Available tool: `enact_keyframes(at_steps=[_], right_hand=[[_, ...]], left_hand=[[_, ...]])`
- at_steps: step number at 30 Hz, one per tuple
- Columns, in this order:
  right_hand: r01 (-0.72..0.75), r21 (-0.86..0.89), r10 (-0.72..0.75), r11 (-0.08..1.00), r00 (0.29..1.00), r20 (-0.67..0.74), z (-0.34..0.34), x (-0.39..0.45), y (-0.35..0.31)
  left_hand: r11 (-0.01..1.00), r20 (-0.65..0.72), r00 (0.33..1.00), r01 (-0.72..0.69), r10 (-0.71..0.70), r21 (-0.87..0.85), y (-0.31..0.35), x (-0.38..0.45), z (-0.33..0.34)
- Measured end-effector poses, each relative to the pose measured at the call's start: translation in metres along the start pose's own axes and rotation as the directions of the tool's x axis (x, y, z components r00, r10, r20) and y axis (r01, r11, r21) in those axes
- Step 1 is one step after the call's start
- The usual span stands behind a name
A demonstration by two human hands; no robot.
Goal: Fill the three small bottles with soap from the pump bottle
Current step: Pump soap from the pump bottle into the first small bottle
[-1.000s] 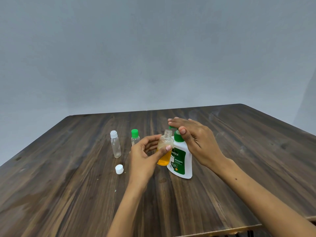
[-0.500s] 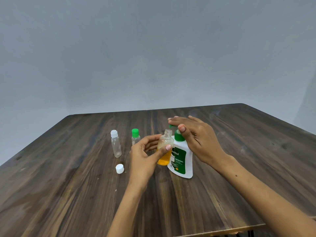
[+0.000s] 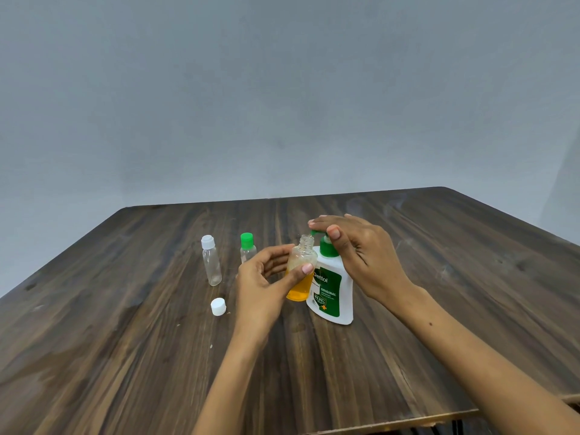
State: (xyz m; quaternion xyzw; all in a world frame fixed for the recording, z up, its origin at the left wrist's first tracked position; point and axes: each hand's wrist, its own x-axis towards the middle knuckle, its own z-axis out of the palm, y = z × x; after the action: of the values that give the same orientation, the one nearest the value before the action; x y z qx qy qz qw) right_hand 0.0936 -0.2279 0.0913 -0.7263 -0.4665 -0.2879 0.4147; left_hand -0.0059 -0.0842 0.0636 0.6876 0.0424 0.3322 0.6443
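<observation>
**Soap Goes Into the First Small Bottle at a Wooden Desk**

The pump head of the white pump bottle (image 3: pixel 331 291) is almost wholly covered by the right hand (image 3: pixel 361 255); only a green sliver of the spout and the green collar below it show. Whether soap is running from the spout cannot be made out. The left hand (image 3: pixel 263 284) hides the lower left side of the open small bottle (image 3: pixel 303 271), and it also covers the base of the green-capped small bottle (image 3: pixel 247 251) behind it, so how that bottle meets the desk (image 3: pixel 125 340) is unseen. Both forearms are cut off by the bottom edge of the view, as is the desk's near right corner.

The open small bottle stands with its long axis close to upright, its threaded neck pointing up and sitting directly under the spout. It is orange in its lower part and cloudy above. It is pressed against the left face of the pump bottle, which stands on the desk with its label toward the camera.

The left hand grips the open small bottle, thumb across its front and fingers curled round its far side. The right hand lies flat on top of the pump, fingers straight and extended, thumb hanging beside the collar.

Left of the pump bottle, beyond the left hand, the white-capped small bottle (image 3: pixel 212 263) stands upright and clear. A loose white cap (image 3: pixel 218 306) lies on the desk nearer the camera than that bottle.
</observation>
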Motion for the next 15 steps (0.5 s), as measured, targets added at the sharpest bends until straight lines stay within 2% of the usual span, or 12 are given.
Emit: enact_keyframes(at_steps=[15], right_hand=[[0.008, 0.011, -0.008, 1.000, 1.000, -0.013, 0.0009, -0.0015, 0.0010]], left_hand=[[1.000, -0.007, 1.000, 0.000, 0.000, -0.016, 0.0014, 0.0001, -0.0012]])
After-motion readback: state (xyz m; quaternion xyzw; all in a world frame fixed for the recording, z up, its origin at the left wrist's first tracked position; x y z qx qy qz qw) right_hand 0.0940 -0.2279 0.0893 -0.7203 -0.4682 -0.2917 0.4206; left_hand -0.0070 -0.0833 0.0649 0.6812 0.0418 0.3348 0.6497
